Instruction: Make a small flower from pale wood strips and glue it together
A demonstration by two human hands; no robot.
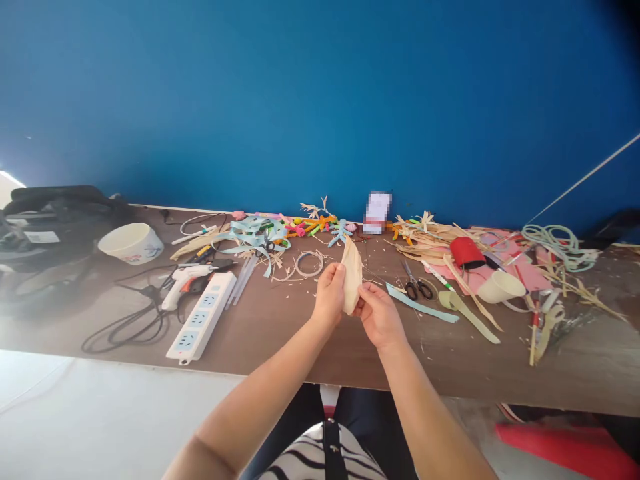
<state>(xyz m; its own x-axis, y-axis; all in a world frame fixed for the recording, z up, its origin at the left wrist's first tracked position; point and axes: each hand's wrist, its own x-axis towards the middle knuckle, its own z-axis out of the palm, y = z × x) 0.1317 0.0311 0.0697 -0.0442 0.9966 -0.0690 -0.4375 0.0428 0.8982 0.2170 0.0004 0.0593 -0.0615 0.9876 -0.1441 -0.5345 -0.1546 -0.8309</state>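
Observation:
A pale, leaf-shaped dried corn husk (353,267) is held upright between both hands over the middle of the table. My left hand (330,292) pinches its left edge, thumb in front. Lower down, my right hand (376,310) grips the bottom right side between thumb and fingers. Behind the husk lie a light blue pipe-cleaner figure (341,230) and a ring of wire or tape (309,264). To the right of my right hand are black-handled scissors (417,288) and a light blue ribbon strip (423,305).
On the left are a white power strip (203,320), a glue gun (187,281), glue sticks (241,283), a paper tub (131,244) and a black bag (50,227). Rightward lie a red spool (467,253), a white cup (501,287) and scattered husks (425,248). A blue wall (320,100) bounds the back.

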